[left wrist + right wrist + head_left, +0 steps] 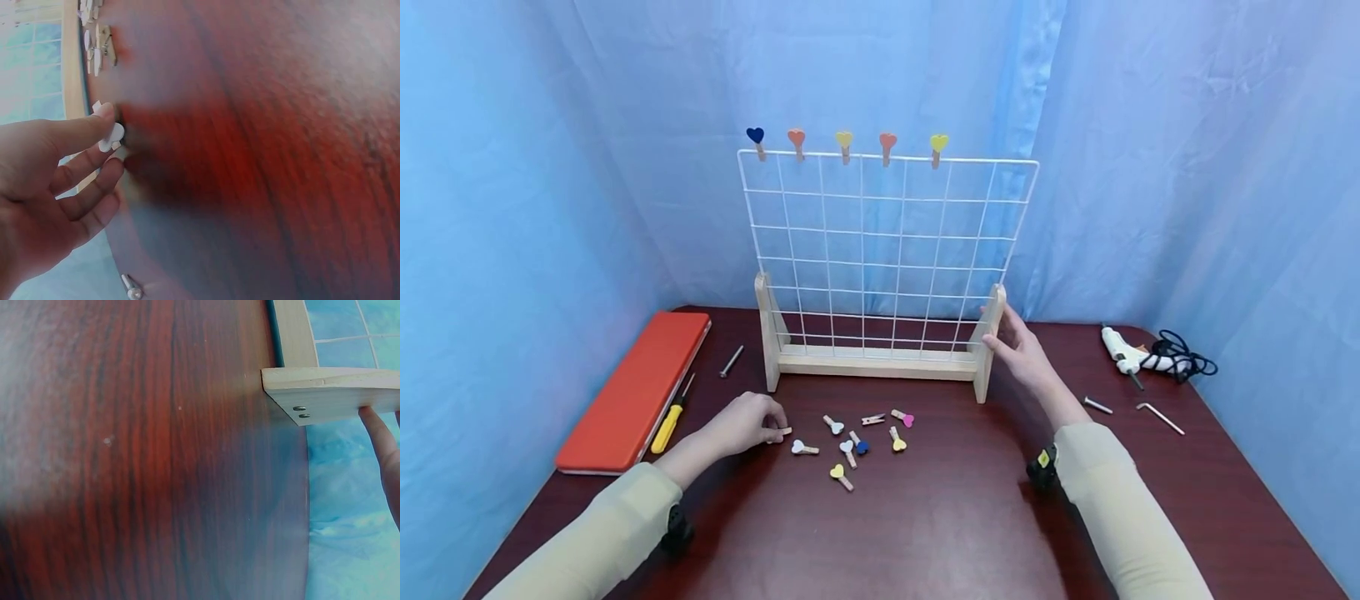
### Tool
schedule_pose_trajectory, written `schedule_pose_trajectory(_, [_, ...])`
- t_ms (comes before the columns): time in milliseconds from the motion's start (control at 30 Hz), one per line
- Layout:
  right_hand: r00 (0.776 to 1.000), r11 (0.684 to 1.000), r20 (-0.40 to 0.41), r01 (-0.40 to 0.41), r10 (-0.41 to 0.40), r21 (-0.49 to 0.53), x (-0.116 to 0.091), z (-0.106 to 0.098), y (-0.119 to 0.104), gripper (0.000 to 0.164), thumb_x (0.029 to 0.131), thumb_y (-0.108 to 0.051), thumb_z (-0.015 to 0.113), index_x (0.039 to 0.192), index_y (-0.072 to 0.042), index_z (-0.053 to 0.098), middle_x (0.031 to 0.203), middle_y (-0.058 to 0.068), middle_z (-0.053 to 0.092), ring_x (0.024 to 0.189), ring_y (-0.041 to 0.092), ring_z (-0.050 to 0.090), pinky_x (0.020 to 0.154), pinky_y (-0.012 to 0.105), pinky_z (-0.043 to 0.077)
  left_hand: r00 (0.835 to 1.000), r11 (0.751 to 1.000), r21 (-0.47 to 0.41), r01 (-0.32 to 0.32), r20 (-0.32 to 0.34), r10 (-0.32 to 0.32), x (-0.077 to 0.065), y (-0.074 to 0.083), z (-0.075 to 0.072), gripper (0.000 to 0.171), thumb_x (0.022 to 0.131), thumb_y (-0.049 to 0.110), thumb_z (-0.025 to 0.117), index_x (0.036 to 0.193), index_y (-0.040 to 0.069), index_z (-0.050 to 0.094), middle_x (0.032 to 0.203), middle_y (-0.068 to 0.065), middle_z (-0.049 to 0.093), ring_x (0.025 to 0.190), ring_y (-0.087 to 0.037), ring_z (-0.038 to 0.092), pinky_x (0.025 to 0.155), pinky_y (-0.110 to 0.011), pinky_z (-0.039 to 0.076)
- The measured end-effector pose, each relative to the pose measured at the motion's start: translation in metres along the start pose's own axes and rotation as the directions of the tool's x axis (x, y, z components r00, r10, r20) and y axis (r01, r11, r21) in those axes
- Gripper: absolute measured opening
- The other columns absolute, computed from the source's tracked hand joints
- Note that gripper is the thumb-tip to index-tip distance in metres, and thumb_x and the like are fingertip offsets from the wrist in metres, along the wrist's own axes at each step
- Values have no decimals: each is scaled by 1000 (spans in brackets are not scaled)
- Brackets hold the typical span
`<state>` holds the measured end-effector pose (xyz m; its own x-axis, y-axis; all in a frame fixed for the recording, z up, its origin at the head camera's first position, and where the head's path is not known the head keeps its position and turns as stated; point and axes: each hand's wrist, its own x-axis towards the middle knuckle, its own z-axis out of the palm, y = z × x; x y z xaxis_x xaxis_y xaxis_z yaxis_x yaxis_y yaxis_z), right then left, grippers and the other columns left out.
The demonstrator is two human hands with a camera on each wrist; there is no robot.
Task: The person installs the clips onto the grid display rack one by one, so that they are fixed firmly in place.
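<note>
My left hand (747, 425) pinches a small clothespin (112, 137) with a white heart, low over the table, between thumb and fingers. To its right lies a loose group of heart clothespins, among them a white one (805, 448), a yellow one (842, 477) and a pink one (903, 417). My right hand (1024, 354) grips the right wooden side (989, 342) of a stand, its thumb at the near edge and its other fingers partly hidden behind. The stand carries an upright white wire grid (882, 236). Several heart clothespins, such as a dark blue one (756, 142), sit clipped along its top wire.
A red case (634, 392) lies on the left, with a yellow screwdriver (670, 423) and a bolt (732, 362) beside it. On the right are a glue gun (1123, 352) with a coiled black cord, another bolt (1098, 405) and a hex key (1161, 418). Blue curtains surround the table.
</note>
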<state>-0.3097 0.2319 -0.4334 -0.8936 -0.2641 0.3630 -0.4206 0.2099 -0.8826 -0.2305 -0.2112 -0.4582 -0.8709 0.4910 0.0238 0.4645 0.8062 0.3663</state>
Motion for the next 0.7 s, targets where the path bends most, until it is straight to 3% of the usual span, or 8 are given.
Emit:
schedule_pose_trajectory(200, [1000,1000,0,11,-11,-8,0,-1,0,65,89,-6,52,141,-29,21,139,19,34,122,31,37,84,13,40,999,996,-89,24,-44,-28,7,5,-8,11,79,18,67,74,19,58,67,9,53,60,-7,50,56,-22,43])
schedule_pose_trajectory(333, [1000,1000,0,11,-11,-8,-1,1,1,65,89,-6,52,141,-28,22,138,18,35,122,32,38,84,14,41,992,992,-121,-31,-124,15,12,15,-22,7,81,18,66,78,17,59,68,8,54,61,-7,50,55,-22,43])
schedule_pose_trajectory(467, [1000,1000,7,12,-12,-5,-2,1,0,64,89,-6,52,141,-26,21,139,20,33,123,34,37,84,14,41,961,987,-100,-129,-259,99,22,31,-47,5,77,20,70,78,17,66,74,8,59,69,-6,52,62,-23,44])
schedule_pose_trajectory(667, [1000,1000,5,17,-17,-1,-1,0,-2,64,89,-4,51,142,-22,21,139,19,34,122,35,36,84,13,40,910,978,-139,-158,-404,89,41,66,-92,13,73,32,71,76,20,67,70,10,63,61,-6,52,56,-26,43])
schedule_pose_trajectory(700, [1000,1000,3,15,-15,-3,-1,-1,-2,64,89,-4,51,142,-22,22,138,19,34,122,35,37,84,13,40,902,975,-142,-169,-421,95,45,73,-99,12,73,32,71,75,21,67,68,11,62,58,-6,51,61,-26,42])
